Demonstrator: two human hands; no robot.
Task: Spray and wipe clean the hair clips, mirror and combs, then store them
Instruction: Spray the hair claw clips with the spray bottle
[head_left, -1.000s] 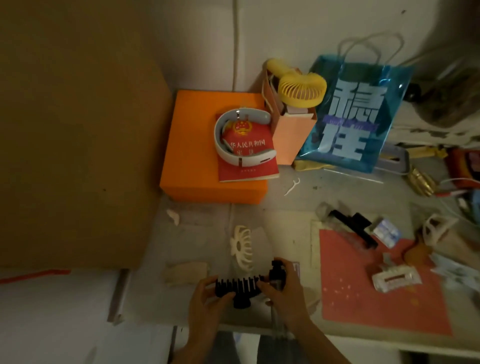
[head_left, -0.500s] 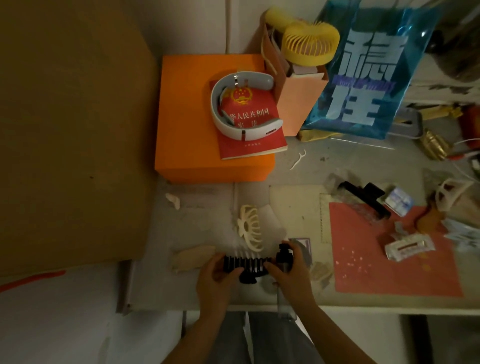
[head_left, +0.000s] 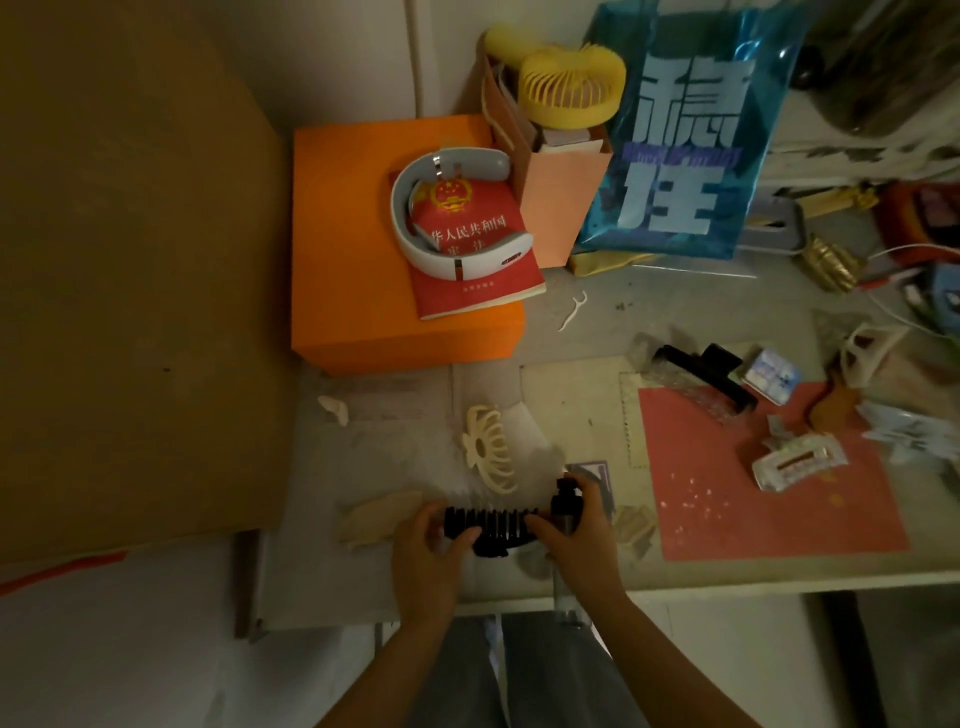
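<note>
Both hands work at the near edge of the counter (head_left: 582, 332): left hand (head_left: 423, 564) is closed on the left end of a black toothed piece (head_left: 491, 525), prob. a wide comb or big claw clip, can't tell which; right hand (head_left: 576, 540) steadies its right end w/ the fingertips while also wrapped around a small clear spray bottle (head_left: 565, 512) w/ a black cap. The piece is held just above the counter edge, teeth pointing away from the person. Handling guess: stiff plastic, light, teeth could snap if bent, and slippery once wet, so best held by the solid spine or ends, not the teeth. Bottle looks light & thin; a firm wrap around the body w/ a finger free for the pump should do. Other task things lie apart: a cream claw clip (head_left: 488, 449) just beyond the hands, a cream comb-like piece (head_left: 379, 517) to the left touching the counter, another black clip (head_left: 704, 376) and a pale rectangular clip (head_left: 797, 460) on a red mat (head_left: 779, 514) to the right. No mirror I can pick out for sure. Writing: the blue bag (head_left: 680, 135) reads "稳住" in big pale characters; the red booklet (head_left: 472, 249) on the orange box (head_left: 353, 249) shows "华人民共和国" under a national emblem, partly covered by a white neck device (head_left: 441, 218). Smaller print is too blurred.
</note>
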